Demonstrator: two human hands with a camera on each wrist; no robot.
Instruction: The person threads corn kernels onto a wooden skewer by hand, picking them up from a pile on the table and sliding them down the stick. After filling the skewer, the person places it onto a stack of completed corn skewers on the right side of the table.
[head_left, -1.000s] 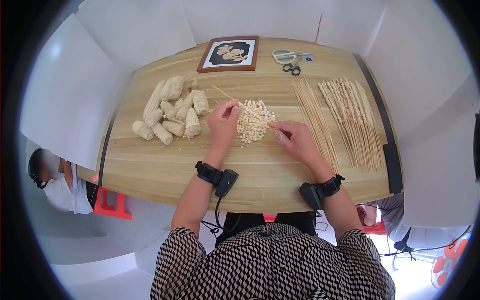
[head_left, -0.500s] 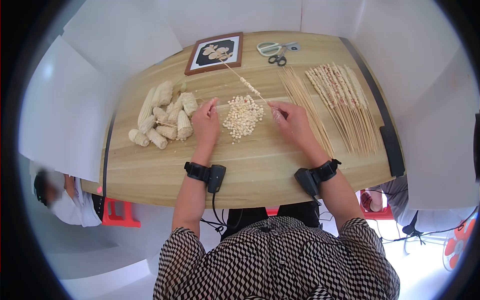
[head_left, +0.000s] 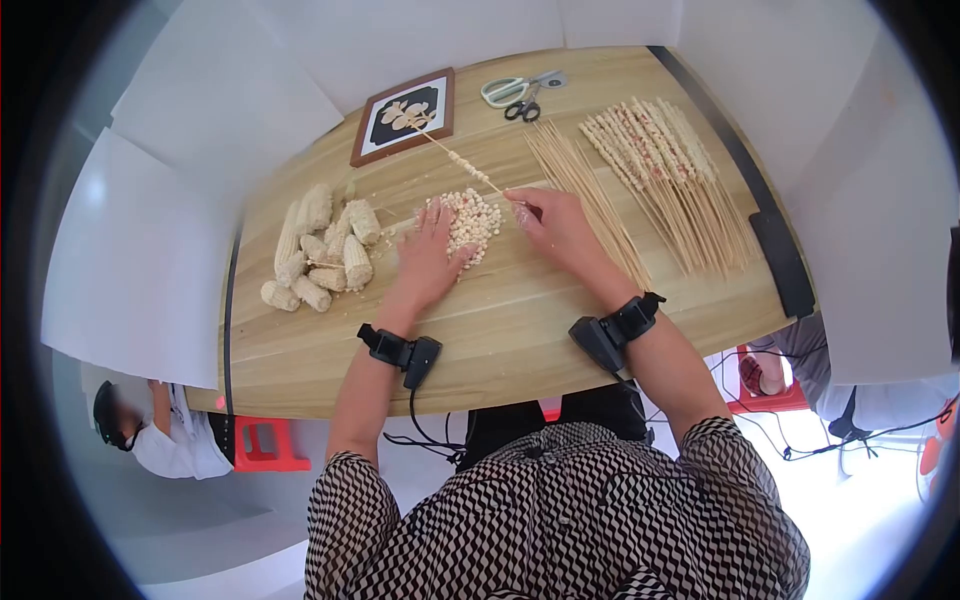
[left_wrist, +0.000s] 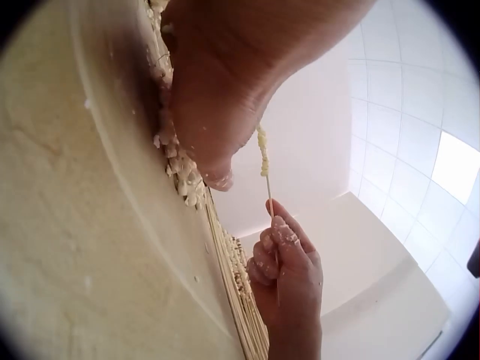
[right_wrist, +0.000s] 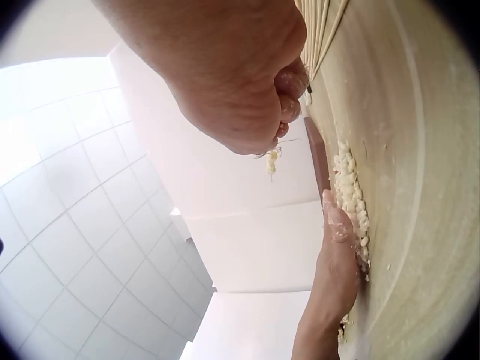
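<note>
My left hand (head_left: 430,262) rests with spread, straight fingers on the left side of a loose pile of pale corn kernels (head_left: 480,222). In the right wrist view its fingers lie flat along the kernels. My right hand (head_left: 560,230) pinches a thin wooden skewer (left_wrist: 269,191) near its lower end, held above the table. A short row of kernels (head_left: 467,168) is threaded partway up the skewer, which slants up and left, its far end overlapping the framed picture in the head view. Bits of kernel stick to the right hand's fingers (left_wrist: 285,236).
Partly stripped corn cobs (head_left: 357,262) lie heaped at left. Bare skewers (head_left: 590,200) and skewers full of kernels (head_left: 665,150) lie at right. At the back are a framed picture (head_left: 360,157) and scissors (head_left: 505,93). A black bar (head_left: 782,265) sits at the right edge.
The left hand has left the skewer and come down, fingers spreading, onto the kernel pile. The right hand has kept its pinch and raised the skewer. The head view has turned slightly.
</note>
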